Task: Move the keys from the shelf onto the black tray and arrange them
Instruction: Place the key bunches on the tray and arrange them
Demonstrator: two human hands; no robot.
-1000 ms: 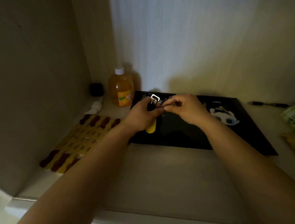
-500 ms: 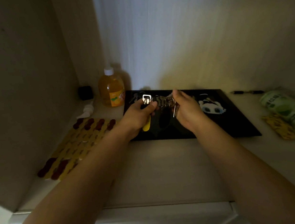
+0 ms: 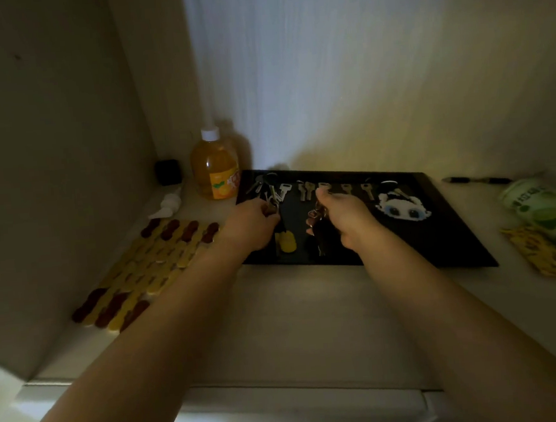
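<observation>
Dim light blurs the keys (image 3: 314, 188) on the black tray (image 3: 451, 230); each hand's grip hides what it holds.

No lettering can be read with certainty. The orange bottle (image 3: 215, 169), at ten o'clock from the black tray (image 3: 451, 230), carries a yellow label with red characters too blurred to make out. The green packet (image 3: 546, 213), at three o'clock from the tray, bears dark printed characters, likewise illegible.
</observation>
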